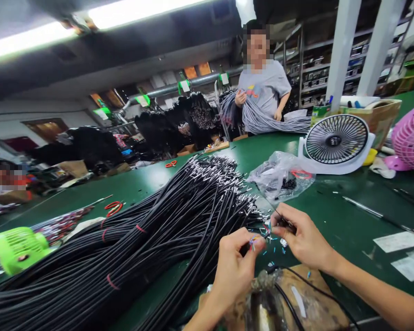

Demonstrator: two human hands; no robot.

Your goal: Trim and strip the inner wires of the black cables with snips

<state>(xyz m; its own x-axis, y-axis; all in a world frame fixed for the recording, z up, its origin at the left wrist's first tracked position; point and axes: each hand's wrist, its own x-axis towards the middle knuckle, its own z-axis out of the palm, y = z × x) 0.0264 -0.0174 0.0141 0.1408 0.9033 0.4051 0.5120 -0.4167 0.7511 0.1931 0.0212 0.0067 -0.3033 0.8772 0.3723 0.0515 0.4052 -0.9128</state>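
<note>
My left hand (237, 258) is closed in a pinch on thin coloured wires (253, 241), purple and yellow among them, at a cable end. Just to its right, my right hand (305, 239) is closed with fingertips together around a slim dark tool (285, 221), whose kind is mostly hidden by the fingers. The two hands are close but apart, above the green table (327, 197). To their left lies a large bundle of black cables (152, 230), white-tipped ends toward the hands, tied with red bands. Small blue and white scraps (275, 251) are scattered below the fingers.
A wooden block (317, 299) with a metal device stands in front of me. Behind the hands are a clear plastic bag (276, 172), a white fan (336, 140), a pen (364, 207) and red scissors (113, 208). Across the table, a person (264, 87) holds grey cables (265, 115).
</note>
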